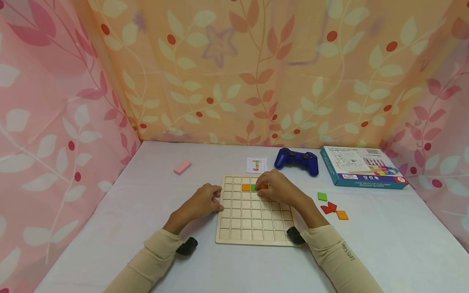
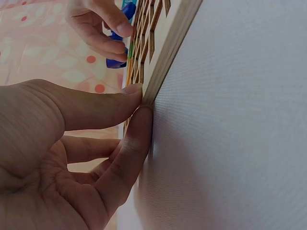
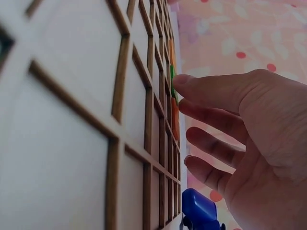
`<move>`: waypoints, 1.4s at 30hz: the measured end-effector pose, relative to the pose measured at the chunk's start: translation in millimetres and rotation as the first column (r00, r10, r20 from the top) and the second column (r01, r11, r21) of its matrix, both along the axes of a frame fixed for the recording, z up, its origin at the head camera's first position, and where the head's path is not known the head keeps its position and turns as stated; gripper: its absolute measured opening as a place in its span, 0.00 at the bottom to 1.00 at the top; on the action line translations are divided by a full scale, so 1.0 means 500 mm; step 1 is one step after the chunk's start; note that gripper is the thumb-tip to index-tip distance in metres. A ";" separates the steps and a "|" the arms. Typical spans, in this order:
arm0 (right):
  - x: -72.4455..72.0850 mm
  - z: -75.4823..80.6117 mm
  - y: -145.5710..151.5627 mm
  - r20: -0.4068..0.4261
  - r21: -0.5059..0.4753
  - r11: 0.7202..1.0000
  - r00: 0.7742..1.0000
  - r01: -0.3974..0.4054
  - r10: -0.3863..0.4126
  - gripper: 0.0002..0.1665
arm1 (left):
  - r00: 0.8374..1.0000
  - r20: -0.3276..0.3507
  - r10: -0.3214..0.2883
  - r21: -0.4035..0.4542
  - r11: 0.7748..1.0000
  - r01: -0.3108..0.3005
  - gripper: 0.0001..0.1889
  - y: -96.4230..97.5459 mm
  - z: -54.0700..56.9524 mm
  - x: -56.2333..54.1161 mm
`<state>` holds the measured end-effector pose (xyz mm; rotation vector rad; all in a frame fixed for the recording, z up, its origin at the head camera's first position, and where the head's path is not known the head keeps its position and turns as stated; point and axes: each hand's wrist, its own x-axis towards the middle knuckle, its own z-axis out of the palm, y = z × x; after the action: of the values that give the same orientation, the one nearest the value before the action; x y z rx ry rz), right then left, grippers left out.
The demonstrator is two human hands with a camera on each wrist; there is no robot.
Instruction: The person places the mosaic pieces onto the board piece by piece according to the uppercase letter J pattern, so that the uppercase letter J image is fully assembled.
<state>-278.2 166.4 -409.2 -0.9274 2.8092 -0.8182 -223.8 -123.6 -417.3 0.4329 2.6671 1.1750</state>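
A wooden grid board point(image 1: 256, 234) lies on the table in front of me. My left hand point(image 1: 200, 200) pinches its left edge, the thumb on top and the index finger against the side in the left wrist view. Over the board's upper row, my right hand point(image 1: 276, 187) has thumb and index fingertips at a green tile point(image 3: 172, 74), its other fingers loosely bent. An orange tile point(image 1: 246, 187) sits in the cell left of the green one. Another orange tile point(image 3: 175, 117) sits on the other side, partly under the right hand in the head view.
Behind the board lie a pattern card point(image 1: 257, 165) and a blue game controller point(image 1: 296, 160). A pink block point(image 1: 182, 167) is at back left, a flat box point(image 1: 362, 167) at back right. Right of the board are a green tile point(image 1: 322, 196), red pieces point(image 1: 326, 209) and an orange tile point(image 1: 342, 215).
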 end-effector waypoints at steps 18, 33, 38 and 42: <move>0.011 0.024 0.077 0.131 -0.100 0.985 0.983 0.139 -0.126 0.16 | 1.000 0.005 0.016 -0.009 1.000 -0.016 0.28 0.002 0.001 0.002; 0.049 0.021 0.205 0.154 0.019 0.971 0.959 0.237 -0.237 0.19 | 1.000 -0.002 0.018 -0.016 1.000 -0.018 0.29 -0.001 0.001 0.001; 0.067 0.014 0.237 0.162 0.062 0.965 0.951 0.256 -0.263 0.20 | 1.000 0.005 0.009 -0.004 1.000 -0.009 0.31 0.000 0.001 0.001; 0.078 0.007 0.254 0.153 0.064 0.966 0.954 0.250 -0.257 0.20 | 1.000 0.009 0.010 -0.001 1.000 -0.010 0.30 0.001 0.002 0.003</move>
<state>-239.2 293.2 -405.7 -0.4752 2.8259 -0.8130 -222.5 -122.9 -416.2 0.4140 2.6650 1.1755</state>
